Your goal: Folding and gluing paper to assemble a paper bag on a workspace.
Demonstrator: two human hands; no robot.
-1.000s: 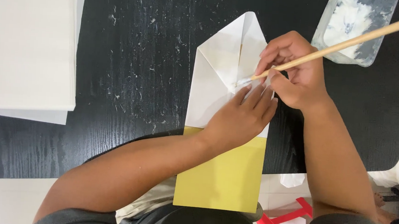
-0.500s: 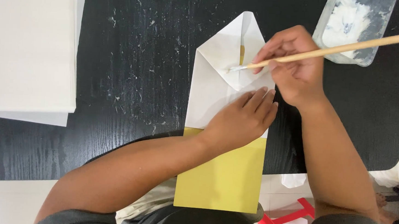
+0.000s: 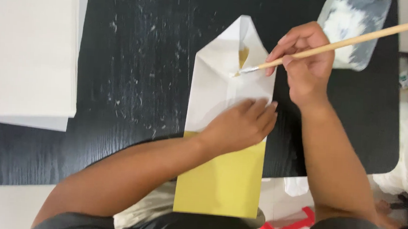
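Head view looks straight down on a black desk (image 3: 137,54), scuffed with pale flecks; a folded paper (image 3: 215,87) lies at the centre, its white upper part rising to a point at 12 o'clock, its yellow lower part reaching past the desk edge at 6 o'clock. The left hand (image 3: 241,124) lies flat on the paper where white meets yellow, fingers spread and pointing toward 2 o'clock, gripping nothing, pressing the sheet down. The right hand (image 3: 304,59), at 2 o'clock from the left, is closed around a thin wooden brush (image 3: 340,42); the handle runs off toward 2 o'clock, the tip touches the paper just below a small yellowish-brown smear near the point. A clear bag (image 3: 356,24) with white and grey contents lies at 1 o'clock, just behind the right hand; a stack of white sheets (image 3: 28,47) sits at 9 o'clock, well apart from the paper; a red object (image 3: 287,225) shows at 5 o'clock, below the desk.
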